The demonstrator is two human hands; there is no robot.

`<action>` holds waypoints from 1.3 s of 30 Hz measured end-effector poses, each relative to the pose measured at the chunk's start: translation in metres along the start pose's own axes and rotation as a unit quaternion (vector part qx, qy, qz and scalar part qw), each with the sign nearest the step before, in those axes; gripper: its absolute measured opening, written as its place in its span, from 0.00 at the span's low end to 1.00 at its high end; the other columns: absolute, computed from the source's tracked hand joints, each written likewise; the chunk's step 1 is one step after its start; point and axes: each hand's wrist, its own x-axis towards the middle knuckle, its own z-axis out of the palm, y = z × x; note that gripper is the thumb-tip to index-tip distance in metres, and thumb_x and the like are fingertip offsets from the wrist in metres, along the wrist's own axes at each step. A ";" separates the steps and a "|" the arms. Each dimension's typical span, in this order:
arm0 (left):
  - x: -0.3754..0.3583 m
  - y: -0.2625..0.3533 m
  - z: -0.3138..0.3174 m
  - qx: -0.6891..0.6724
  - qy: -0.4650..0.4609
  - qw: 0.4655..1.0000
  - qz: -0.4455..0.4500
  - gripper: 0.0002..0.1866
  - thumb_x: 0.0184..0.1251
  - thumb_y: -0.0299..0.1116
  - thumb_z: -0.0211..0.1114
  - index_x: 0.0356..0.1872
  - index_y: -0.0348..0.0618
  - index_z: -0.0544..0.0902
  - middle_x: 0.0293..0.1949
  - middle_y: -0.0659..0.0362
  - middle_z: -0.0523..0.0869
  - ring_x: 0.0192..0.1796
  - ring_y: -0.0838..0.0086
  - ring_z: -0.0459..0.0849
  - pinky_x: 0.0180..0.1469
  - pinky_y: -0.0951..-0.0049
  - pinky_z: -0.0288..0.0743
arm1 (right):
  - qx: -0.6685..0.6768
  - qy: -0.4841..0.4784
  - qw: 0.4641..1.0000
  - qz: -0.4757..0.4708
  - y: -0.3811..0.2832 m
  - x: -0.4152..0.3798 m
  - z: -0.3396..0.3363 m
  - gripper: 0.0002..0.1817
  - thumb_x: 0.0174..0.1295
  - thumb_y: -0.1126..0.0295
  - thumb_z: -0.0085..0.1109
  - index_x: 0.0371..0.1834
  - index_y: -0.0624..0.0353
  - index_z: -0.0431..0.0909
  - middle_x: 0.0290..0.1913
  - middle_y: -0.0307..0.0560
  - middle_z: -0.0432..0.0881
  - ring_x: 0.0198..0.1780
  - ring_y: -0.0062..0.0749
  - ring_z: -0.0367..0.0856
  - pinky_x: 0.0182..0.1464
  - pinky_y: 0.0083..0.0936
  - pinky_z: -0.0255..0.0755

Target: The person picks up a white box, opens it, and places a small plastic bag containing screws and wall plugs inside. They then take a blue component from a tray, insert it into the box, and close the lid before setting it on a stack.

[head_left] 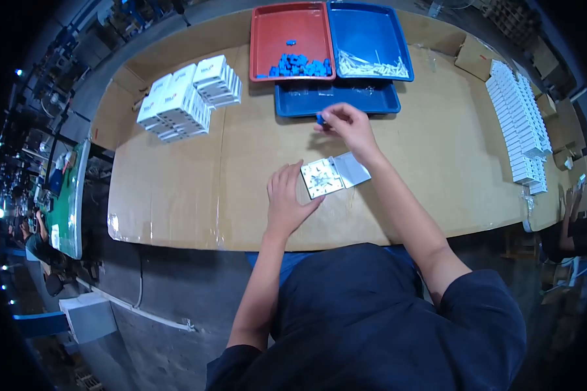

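Note:
My left hand (287,201) grips the left side of an open white box (321,178), with the fingers at its upper corner and the thumb at its lower edge. A pale, printed-looking pattern shows inside the square half, too small to make out. Its flat, pale flap (352,171) is folded out to the right on the cardboard. Above the box, my right hand (350,127) pinches a small blue piece (320,118) between thumb and fingers. The piece is partly hidden, and the hand is just in front of the lower blue tray.
A red tray (293,32) holds several small blue pieces (300,65). Beside it, a blue tray (369,32) holds thin white pieces (372,67); another blue tray (338,104) lies in front. White boxes stand stacked at left (179,104) and right (518,124) on the cardboard-covered table (176,195).

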 end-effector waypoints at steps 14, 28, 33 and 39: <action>0.000 -0.002 -0.001 0.013 -0.012 1.000 -0.001 0.49 0.50 0.48 0.84 0.75 0.44 0.73 0.69 0.48 0.78 0.74 0.51 0.72 0.78 0.50 0.59 | -0.330 -0.104 0.923 -0.170 0.057 -0.075 0.003 0.17 0.61 0.73 0.70 0.54 0.59 0.85 0.51 0.51 0.88 0.57 0.49 0.83 0.67 0.42 0.74; 0.002 -0.005 -0.001 -0.005 -0.029 0.999 -0.015 0.49 0.51 0.50 0.82 0.76 0.46 0.72 0.69 0.52 0.80 0.74 0.53 0.72 0.80 0.47 0.55 | -0.386 -0.131 0.895 -0.182 0.063 -0.068 0.007 0.16 0.63 0.70 0.67 0.55 0.55 0.87 0.54 0.46 0.90 0.60 0.43 0.85 0.78 0.55 0.62; 0.002 -0.004 -0.002 -0.011 -0.028 0.999 -0.014 0.49 0.51 0.49 0.83 0.76 0.46 0.72 0.68 0.51 0.80 0.73 0.52 0.72 0.79 0.47 0.55 | -0.419 -0.127 0.879 -0.186 0.062 -0.069 0.007 0.15 0.65 0.69 0.67 0.54 0.55 0.89 0.54 0.44 0.90 0.61 0.40 0.85 0.78 0.54 0.62; 0.002 -0.005 -0.001 -0.011 -0.030 0.999 -0.015 0.48 0.51 0.48 0.82 0.76 0.46 0.72 0.68 0.51 0.80 0.73 0.53 0.72 0.80 0.46 0.55 | -0.492 -0.148 0.833 -0.208 0.061 -0.073 0.006 0.17 0.68 0.63 0.66 0.58 0.53 0.88 0.58 0.44 0.89 0.68 0.41 0.80 0.80 0.60 0.56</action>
